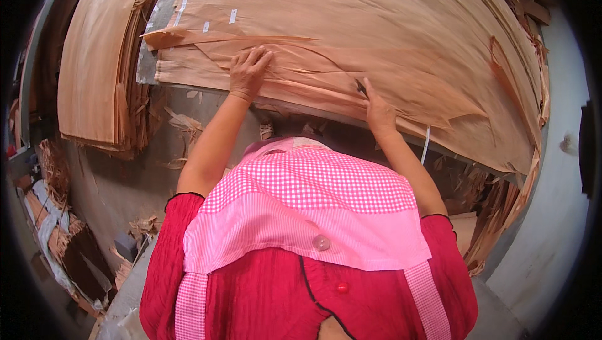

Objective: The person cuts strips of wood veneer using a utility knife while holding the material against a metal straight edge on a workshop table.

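Note:
Thin reddish-brown wood veneer sheets (301,7) lie over a wide table in front of me. My left hand (248,71) rests on the near part of the top sheet, fingers stretched out and pressing on it. To its right, my right hand (380,111) is closed round a small dark tool (361,88), whose tip is at the sheet; its exact kind is too small to make out. Beyond my left hand a loose narrow veneer strip (166,39) lies with its left end curled up. The sheet between my hands is wrinkled, with overlapping folds.
At the left stands a tall stack of veneer (94,58). Short white tape pieces (233,15) stick to the sheet's far left. A white strip (426,144) hangs at the table's near edge. Veneer scraps (185,123) litter the floor, and a pale wall (561,214) rises at right.

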The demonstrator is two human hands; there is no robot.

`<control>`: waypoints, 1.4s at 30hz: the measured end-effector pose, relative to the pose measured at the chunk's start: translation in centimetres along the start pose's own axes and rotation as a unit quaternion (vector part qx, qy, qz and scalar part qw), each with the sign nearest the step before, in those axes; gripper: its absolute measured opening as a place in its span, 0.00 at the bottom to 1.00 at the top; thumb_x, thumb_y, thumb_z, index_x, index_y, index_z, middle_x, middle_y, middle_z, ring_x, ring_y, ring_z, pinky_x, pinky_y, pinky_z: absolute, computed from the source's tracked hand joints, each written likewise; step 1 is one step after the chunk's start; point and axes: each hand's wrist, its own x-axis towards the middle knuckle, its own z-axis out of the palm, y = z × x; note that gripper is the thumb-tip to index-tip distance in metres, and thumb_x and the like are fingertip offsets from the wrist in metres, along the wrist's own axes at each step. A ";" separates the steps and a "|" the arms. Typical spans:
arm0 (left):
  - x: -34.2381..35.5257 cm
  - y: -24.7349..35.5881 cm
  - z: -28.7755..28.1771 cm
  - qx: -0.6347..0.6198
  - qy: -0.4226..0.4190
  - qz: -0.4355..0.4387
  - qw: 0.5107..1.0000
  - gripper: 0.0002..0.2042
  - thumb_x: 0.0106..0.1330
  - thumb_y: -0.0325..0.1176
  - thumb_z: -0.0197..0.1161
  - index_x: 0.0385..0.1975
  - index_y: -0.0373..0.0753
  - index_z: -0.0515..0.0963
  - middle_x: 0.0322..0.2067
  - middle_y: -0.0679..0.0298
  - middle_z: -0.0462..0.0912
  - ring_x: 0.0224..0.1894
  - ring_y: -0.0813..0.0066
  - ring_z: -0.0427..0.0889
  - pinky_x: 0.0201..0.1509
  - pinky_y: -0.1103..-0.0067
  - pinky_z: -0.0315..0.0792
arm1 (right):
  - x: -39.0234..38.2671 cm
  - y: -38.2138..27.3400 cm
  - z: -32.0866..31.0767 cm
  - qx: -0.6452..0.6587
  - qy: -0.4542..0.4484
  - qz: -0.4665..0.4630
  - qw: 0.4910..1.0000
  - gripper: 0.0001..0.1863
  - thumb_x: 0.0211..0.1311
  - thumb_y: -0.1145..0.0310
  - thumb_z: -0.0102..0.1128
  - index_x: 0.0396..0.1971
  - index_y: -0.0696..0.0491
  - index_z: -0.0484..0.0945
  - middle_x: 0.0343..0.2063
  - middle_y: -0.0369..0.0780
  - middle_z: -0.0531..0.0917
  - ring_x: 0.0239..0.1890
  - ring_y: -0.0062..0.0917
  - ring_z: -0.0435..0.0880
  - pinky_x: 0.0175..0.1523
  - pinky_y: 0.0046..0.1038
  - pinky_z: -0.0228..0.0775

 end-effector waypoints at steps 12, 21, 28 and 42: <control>1.4 -0.6 -1.2 -0.040 -0.157 0.038 0.986 0.12 0.55 0.34 0.53 0.39 0.45 0.76 0.39 0.66 0.75 0.47 0.67 0.73 0.52 0.72 0.62 | 3.6 2.2 -8.4 -0.070 0.014 -0.124 0.990 0.07 0.49 0.70 0.52 0.26 0.47 0.79 0.25 0.41 0.81 0.30 0.35 0.80 0.33 0.36 0.71; 3.7 -0.5 -5.1 -0.083 -0.283 -0.011 0.956 0.16 0.58 0.46 0.54 0.40 0.43 0.72 0.33 0.57 0.79 0.42 0.63 0.76 0.56 0.63 0.57 | 15.4 -3.2 -14.7 -0.036 0.261 -0.171 0.950 0.10 0.55 0.68 0.53 0.37 0.45 0.78 0.25 0.44 0.80 0.28 0.35 0.80 0.29 0.35 0.71; 4.7 -0.6 -3.0 -0.149 -0.245 -0.067 0.956 0.08 0.59 0.37 0.52 0.32 0.40 0.74 0.28 0.56 0.79 0.37 0.59 0.77 0.51 0.63 0.61 | 9.0 -5.1 -2.0 0.082 0.004 -0.029 0.996 0.07 0.50 0.66 0.57 0.31 0.48 0.77 0.30 0.41 0.81 0.32 0.35 0.80 0.35 0.35 0.70; 16.1 -2.5 -5.5 0.192 0.150 0.177 0.954 0.05 0.57 0.30 0.53 0.29 0.37 0.70 0.26 0.55 0.72 0.30 0.62 0.72 0.38 0.71 0.69 | 10.8 -5.8 -1.3 0.072 -0.139 0.069 0.985 0.16 0.45 0.54 0.64 0.31 0.50 0.80 0.32 0.45 0.81 0.37 0.39 0.81 0.39 0.37 0.73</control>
